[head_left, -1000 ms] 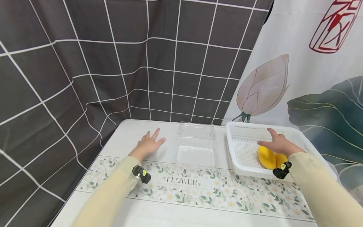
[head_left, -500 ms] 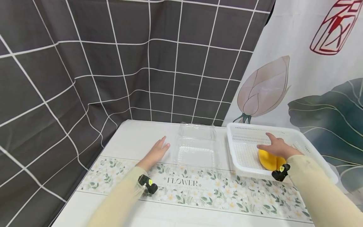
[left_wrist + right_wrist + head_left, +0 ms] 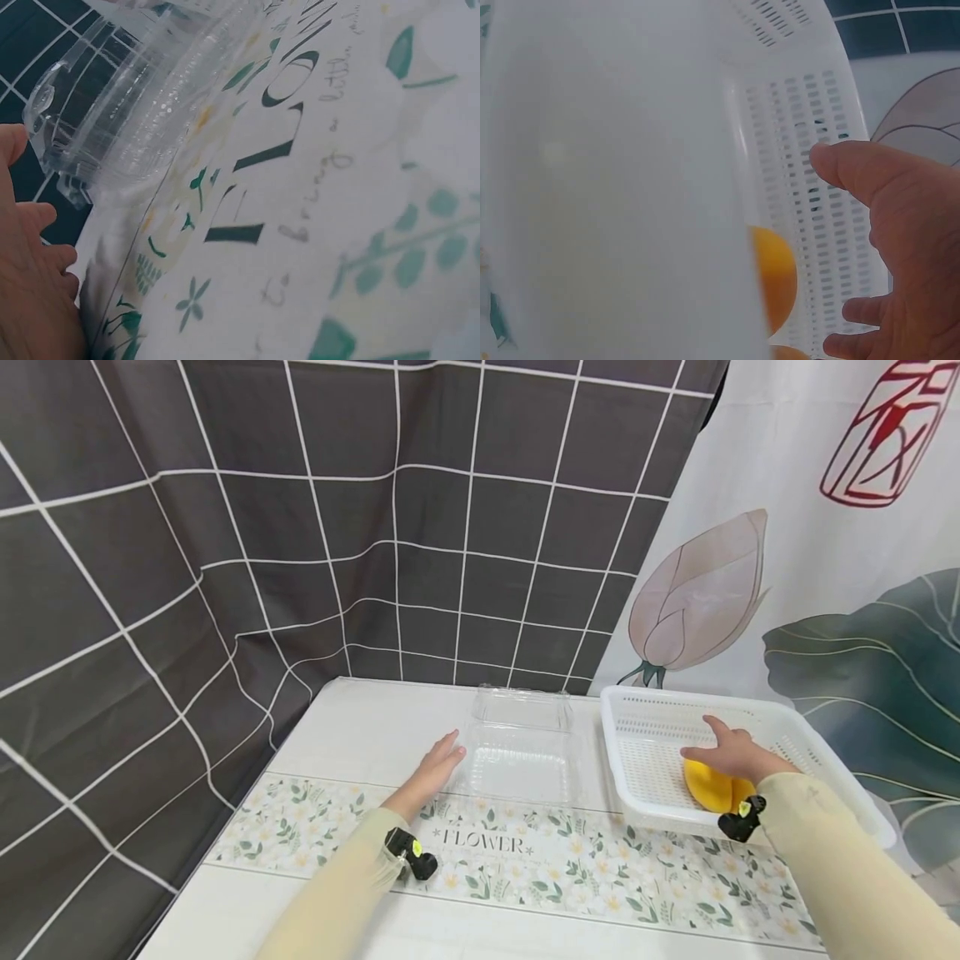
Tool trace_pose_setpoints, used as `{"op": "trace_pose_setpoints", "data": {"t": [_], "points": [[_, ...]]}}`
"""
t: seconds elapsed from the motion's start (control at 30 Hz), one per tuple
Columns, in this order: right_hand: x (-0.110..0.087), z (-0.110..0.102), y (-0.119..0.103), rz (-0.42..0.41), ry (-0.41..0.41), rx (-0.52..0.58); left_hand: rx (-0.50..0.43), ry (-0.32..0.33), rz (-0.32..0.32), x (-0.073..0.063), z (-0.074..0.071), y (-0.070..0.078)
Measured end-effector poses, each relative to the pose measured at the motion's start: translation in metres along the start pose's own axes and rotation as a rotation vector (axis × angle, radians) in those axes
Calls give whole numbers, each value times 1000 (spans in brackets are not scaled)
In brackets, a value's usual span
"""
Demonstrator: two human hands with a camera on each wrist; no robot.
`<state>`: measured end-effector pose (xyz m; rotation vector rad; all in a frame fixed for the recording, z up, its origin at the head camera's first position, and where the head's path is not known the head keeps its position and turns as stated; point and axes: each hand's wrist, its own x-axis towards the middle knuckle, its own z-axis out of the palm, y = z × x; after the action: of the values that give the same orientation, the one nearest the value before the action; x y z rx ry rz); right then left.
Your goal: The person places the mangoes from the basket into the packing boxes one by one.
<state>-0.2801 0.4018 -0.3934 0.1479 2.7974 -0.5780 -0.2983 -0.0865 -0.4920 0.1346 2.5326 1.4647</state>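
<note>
A clear plastic clamshell box [image 3: 519,793] lies with its lid [image 3: 522,708] folded back toward the curtain. My left hand [image 3: 431,772] is beside the box's left edge, fingers extended, holding nothing; whether it touches the box I cannot tell. In the left wrist view, the box [image 3: 142,112] rises beyond the fingers. On the right is a white perforated plastic basket [image 3: 611,752] with smooth yellow fruits, mango-like [image 3: 707,787], in its near part. My right hand [image 3: 731,753] hovers above them, thumb and fingers spread. Seen from the right wrist, the basket wall [image 3: 615,187] hides part of the fruit [image 3: 778,281].
A white table covering with a printed floral band [image 3: 525,877] lies under everything. Behind the table hangs a dark grid-patterned curtain [image 3: 420,577]; a white one with a flower print [image 3: 697,585] hangs behind the basket.
My left hand has moved right and slightly nearer, from the white table area to the box's left edge, its fingers coming closer together. The right hand stays almost still above the fruits.
</note>
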Motion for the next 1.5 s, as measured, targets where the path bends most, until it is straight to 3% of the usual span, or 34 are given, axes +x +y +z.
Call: {"op": "trace_pose_setpoints", "data": {"t": [0.23, 0.57, 0.9, 1.3, 1.5], "points": [[5, 4, 4, 0, 10, -12, 79, -6, 58, 8, 5, -2], [6, 7, 4, 25, -3, 1, 214, 13, 133, 9, 12, -3], [10, 12, 8, 9, -26, 9, 190, -27, 174, 11, 13, -6], [8, 23, 9, -1, -144, 36, 252, 5, 172, 9, 15, -6], [6, 29, 8, -9, -153, 14, 267, 15, 163, 8, 15, -5]]}}
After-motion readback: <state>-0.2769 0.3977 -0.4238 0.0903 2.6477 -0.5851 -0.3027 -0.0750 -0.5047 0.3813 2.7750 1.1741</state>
